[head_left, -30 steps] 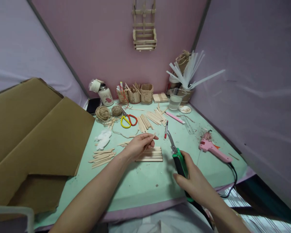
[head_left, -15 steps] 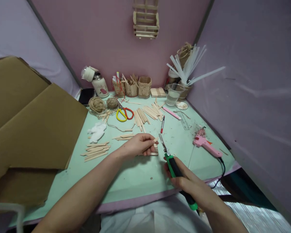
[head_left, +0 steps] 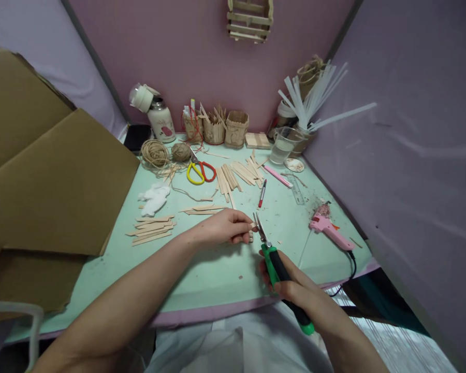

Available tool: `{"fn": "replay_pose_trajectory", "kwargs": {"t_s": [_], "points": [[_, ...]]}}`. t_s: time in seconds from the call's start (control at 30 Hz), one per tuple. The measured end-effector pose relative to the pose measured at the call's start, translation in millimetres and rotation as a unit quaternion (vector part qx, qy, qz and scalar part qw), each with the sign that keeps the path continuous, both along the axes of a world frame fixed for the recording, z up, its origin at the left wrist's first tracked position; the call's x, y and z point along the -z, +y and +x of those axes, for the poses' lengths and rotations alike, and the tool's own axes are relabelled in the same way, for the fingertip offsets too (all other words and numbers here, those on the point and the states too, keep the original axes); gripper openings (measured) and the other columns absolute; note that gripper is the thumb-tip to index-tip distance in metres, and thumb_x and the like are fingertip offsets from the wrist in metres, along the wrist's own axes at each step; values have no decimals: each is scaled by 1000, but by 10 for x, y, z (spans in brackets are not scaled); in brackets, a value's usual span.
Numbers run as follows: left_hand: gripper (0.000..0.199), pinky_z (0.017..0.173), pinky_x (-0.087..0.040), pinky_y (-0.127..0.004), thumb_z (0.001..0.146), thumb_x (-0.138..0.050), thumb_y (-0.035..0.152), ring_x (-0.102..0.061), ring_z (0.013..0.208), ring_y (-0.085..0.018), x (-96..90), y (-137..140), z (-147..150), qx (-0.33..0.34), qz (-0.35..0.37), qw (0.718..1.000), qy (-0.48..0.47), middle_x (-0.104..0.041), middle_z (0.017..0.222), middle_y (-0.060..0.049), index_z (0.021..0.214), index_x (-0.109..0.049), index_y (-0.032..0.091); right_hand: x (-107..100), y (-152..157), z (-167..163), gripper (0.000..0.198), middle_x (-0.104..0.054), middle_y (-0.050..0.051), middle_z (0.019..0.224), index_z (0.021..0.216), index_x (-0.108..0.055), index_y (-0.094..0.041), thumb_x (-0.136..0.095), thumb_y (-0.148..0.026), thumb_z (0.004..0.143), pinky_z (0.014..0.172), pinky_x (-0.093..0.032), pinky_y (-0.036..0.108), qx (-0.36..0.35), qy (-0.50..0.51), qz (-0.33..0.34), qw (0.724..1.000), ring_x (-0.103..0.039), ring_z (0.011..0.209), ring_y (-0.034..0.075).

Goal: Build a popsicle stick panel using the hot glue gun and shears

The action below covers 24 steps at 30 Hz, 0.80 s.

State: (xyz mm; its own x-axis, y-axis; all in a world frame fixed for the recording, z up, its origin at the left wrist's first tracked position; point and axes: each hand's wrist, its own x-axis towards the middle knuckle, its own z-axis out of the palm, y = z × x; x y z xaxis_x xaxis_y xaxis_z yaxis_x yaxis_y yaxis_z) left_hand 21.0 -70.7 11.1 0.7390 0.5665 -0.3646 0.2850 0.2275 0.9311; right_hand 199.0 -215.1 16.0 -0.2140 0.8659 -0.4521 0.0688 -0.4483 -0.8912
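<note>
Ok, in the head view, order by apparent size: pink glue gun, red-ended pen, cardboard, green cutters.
1. Cardboard
2. Green cutters, partly covered by the right hand
3. Pink glue gun
4. Red-ended pen

My left hand (head_left: 230, 228) covers most of the slatted panel (head_left: 250, 237), just its right end peeking out! It swallows nearly all of this little wooden stick (head_left: 253, 225) too, and whether the blades of the cutter (head_left: 279, 267) touch it, I can't tell. My right hand (head_left: 295, 291) masks part of its handles. Up top, the edge slices off the wooden rack (head_left: 250, 19); over left, the cardboard box (head_left: 62, 181) runs out of view. The marks on the ruler (head_left: 295, 189)? Too small to read!
</note>
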Motion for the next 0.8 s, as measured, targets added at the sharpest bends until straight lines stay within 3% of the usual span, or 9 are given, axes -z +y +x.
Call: {"fn": "replay_pose_trajectory", "kwargs": {"t_s": [0.43,0.8], "points": [[35,44,-29,-20,80,-64,49,-41,47,-7,86,21,-37,35,-11,999,-17,-62,65,-2,76,-67,14,25,-12,-13,51,-57,5,108,124,-50,-22,-53,-28,74,76,-43,33,-5,-6,-12,1000,-54,92,21],[31,45,-26,-21,79,-63,45,-39,48,-7,48,18,-58,52,-18,998,8,-61,64,-1,70,-64,15,33,-27,-25,30,-55,3,105,105,-54,-21,-51,-28,76,79,-41,35,-19,7,-18,1000,-52,91,20]]}}
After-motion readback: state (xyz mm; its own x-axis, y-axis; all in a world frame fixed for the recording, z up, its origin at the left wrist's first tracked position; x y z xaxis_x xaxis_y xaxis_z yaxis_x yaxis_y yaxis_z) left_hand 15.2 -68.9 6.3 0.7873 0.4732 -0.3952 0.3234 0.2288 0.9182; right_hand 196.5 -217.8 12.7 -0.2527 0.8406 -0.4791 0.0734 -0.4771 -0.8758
